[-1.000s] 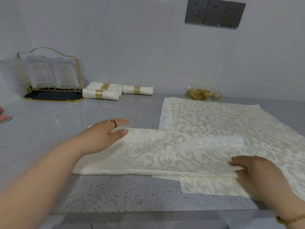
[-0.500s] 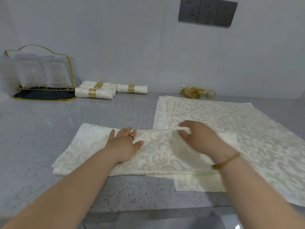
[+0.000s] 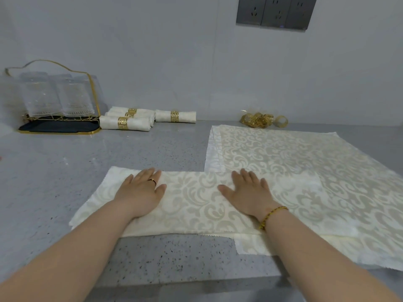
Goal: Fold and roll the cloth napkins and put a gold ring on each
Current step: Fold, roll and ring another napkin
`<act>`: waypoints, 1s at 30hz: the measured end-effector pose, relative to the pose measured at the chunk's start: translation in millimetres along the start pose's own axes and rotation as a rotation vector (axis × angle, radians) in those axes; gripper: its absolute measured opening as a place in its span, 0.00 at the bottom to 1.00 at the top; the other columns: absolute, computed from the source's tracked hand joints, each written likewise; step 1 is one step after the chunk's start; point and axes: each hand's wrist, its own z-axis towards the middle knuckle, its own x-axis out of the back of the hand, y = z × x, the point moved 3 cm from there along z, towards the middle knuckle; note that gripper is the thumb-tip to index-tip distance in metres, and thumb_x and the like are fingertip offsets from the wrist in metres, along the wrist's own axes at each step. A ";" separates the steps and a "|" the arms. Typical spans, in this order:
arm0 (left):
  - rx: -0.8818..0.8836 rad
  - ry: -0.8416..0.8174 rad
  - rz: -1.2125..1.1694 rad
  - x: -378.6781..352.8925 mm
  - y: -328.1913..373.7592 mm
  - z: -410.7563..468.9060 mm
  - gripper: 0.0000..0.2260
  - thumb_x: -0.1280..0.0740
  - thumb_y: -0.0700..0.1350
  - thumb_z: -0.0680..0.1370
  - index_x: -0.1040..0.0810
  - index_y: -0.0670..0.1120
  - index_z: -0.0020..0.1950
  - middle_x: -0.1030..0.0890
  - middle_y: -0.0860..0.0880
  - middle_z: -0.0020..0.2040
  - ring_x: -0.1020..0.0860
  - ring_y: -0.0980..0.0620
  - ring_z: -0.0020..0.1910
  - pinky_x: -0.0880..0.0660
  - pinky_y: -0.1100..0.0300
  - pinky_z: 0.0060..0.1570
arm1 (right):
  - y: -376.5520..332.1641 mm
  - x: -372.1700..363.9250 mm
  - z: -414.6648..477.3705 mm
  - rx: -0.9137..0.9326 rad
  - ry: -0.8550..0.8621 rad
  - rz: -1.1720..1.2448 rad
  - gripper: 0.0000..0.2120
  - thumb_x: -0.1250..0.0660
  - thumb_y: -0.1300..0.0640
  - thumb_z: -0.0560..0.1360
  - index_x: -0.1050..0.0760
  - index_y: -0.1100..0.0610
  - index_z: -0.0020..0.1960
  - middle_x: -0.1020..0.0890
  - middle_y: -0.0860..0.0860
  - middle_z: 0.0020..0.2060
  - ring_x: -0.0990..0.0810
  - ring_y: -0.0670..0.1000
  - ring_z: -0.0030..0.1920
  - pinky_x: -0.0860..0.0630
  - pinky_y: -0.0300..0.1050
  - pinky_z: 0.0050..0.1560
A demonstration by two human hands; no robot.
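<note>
Just grey counter (image 3: pixel 152 153) under napkins (image 3: pixel 283 153) — pale wall (image 3: pixel 152 51).

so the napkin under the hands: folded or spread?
Folded, not rolled: napkin is a long narrow band, shallower than the spread stack. Left hand, right hand flat on it.

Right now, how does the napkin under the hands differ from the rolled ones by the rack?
The napkin is a flat folded strip; the rolled ones are tight tubes. The napkin has no ring; each of the rolled ones wears a gold band. The napkin lies near, under the flat left hand and right hand; the rolled ones sit untouched at the back. Both are cream patterned cloth.
</note>
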 end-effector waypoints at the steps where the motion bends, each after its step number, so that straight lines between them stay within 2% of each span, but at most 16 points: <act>1: 0.010 -0.001 0.002 1.0 -6.9 -2.0 0.24 0.58 0.53 0.81 0.58 0.47 0.75 0.58 0.51 0.76 0.57 0.54 0.75 0.59 0.57 0.72 | 12.1 2.7 -0.5 -0.013 0.002 0.001 0.33 0.56 0.37 0.77 0.57 0.53 0.76 0.56 0.52 0.76 0.59 0.53 0.75 0.60 0.53 0.73; 7: 0.125 -0.003 0.005 7.1 -57.1 -16.8 0.26 0.57 0.55 0.81 0.58 0.47 0.75 0.57 0.50 0.76 0.56 0.52 0.75 0.55 0.57 0.72 | 57.0 11.2 -0.1 -0.058 0.014 0.027 0.31 0.54 0.39 0.78 0.53 0.54 0.75 0.52 0.52 0.76 0.54 0.51 0.75 0.56 0.50 0.73; 10: 0.070 0.023 -0.149 8.7 -64.8 -35.7 0.27 0.53 0.59 0.79 0.48 0.49 0.75 0.51 0.53 0.76 0.52 0.54 0.75 0.55 0.59 0.72 | 51.8 17.2 -3.7 0.018 0.186 0.104 0.27 0.47 0.44 0.78 0.41 0.58 0.72 0.40 0.54 0.73 0.44 0.52 0.73 0.49 0.46 0.72; 12: -0.025 0.058 -0.297 12.0 -60.9 -54.5 0.38 0.54 0.74 0.68 0.41 0.55 0.72 0.47 0.60 0.73 0.48 0.58 0.73 0.54 0.62 0.71 | 31.4 24.1 -19.4 0.178 0.330 0.267 0.23 0.40 0.48 0.77 0.35 0.55 0.69 0.35 0.48 0.70 0.39 0.47 0.70 0.46 0.35 0.67; 13: -0.081 0.054 -0.321 12.6 -56.0 -64.2 0.46 0.59 0.80 0.58 0.42 0.59 0.71 0.48 0.64 0.70 0.49 0.62 0.71 0.55 0.65 0.70 | 18.9 27.5 -29.3 0.289 0.339 0.343 0.21 0.37 0.49 0.75 0.31 0.52 0.66 0.32 0.44 0.67 0.36 0.42 0.67 0.45 0.30 0.65; 14: -0.120 0.030 -0.282 10.5 -50.4 -72.3 0.52 0.66 0.82 0.49 0.45 0.62 0.69 0.50 0.67 0.67 0.51 0.66 0.68 0.58 0.69 0.67 | 4.7 29.6 -41.1 0.404 0.280 0.391 0.19 0.35 0.48 0.74 0.29 0.49 0.64 0.30 0.39 0.63 0.34 0.38 0.64 0.43 0.27 0.63; 15: -0.148 0.015 -0.220 7.3 -45.8 -78.4 0.55 0.70 0.82 0.44 0.48 0.64 0.68 0.52 0.68 0.65 0.54 0.68 0.66 0.62 0.74 0.63 | -9.2 29.3 -51.4 0.507 0.190 0.399 0.18 0.33 0.48 0.72 0.28 0.47 0.62 0.29 0.35 0.59 0.34 0.35 0.61 0.42 0.24 0.62; 17: -0.193 0.030 -0.137 1.6 -41.6 -84.5 0.55 0.75 0.80 0.43 0.52 0.65 0.68 0.55 0.69 0.65 0.58 0.71 0.65 0.70 0.80 0.56 | -29.8 21.9 -64.8 0.676 0.089 0.324 0.19 0.31 0.46 0.70 0.25 0.47 0.60 0.29 0.32 0.55 0.34 0.32 0.59 0.43 0.19 0.59; 18: -0.209 0.048 -0.112 0.0 -40.2 -86.2 0.55 0.76 0.79 0.44 0.53 0.64 0.69 0.56 0.69 0.65 0.58 0.71 0.65 0.72 0.80 0.55 | -38.5 18.2 -69.2 0.753 0.115 0.237 0.18 0.32 0.45 0.71 0.23 0.49 0.59 0.27 0.33 0.55 0.31 0.33 0.58 0.41 0.18 0.57; 19: -0.219 0.070 -0.090 -1.3 -40.1 -87.0 0.55 0.77 0.78 0.44 0.53 0.64 0.69 0.56 0.69 0.65 0.59 0.71 0.65 0.71 0.79 0.57 | -42.5 14.5 -70.5 0.817 0.179 0.153 0.16 0.35 0.45 0.71 0.21 0.50 0.55 0.22 0.36 0.53 0.26 0.35 0.55 0.35 0.20 0.55; 21: -0.223 0.107 -0.049 -1.6 -39.6 -88.0 0.55 0.79 0.77 0.45 0.53 0.64 0.71 0.57 0.69 0.65 0.59 0.72 0.65 0.69 0.76 0.59 | -43.0 7.0 -71.6 0.886 0.287 0.087 0.14 0.40 0.48 0.69 0.18 0.50 0.45 0.16 0.42 0.42 0.18 0.41 0.43 0.22 0.31 0.42; 23: -0.214 0.114 -0.014 -0.9 -38.5 -88.6 0.56 0.81 0.76 0.45 0.53 0.63 0.71 0.58 0.69 0.65 0.59 0.72 0.64 0.68 0.76 0.60 | -38.3 2.5 -68.5 0.876 0.317 0.107 0.14 0.41 0.51 0.68 0.17 0.50 0.41 0.16 0.43 0.37 0.17 0.42 0.38 0.21 0.36 0.36; 26: -0.187 0.096 -0.021 -0.7 -38.1 -90.0 0.58 0.81 0.76 0.44 0.51 0.64 0.72 0.58 0.69 0.64 0.57 0.72 0.63 0.63 0.75 0.62 | -32.8 -0.5 -69.0 0.847 0.269 0.141 0.13 0.41 0.52 0.68 0.17 0.51 0.40 0.15 0.43 0.37 0.17 0.42 0.38 0.21 0.36 0.37; 30: -0.187 0.102 -0.069 -2.0 -40.7 -90.5 0.57 0.79 0.77 0.43 0.50 0.65 0.70 0.58 0.70 0.64 0.56 0.72 0.63 0.59 0.74 0.62 | -27.6 -4.9 -70.8 0.837 0.263 0.165 0.14 0.41 0.51 0.68 0.17 0.50 0.40 0.15 0.42 0.41 0.19 0.39 0.44 0.27 0.27 0.46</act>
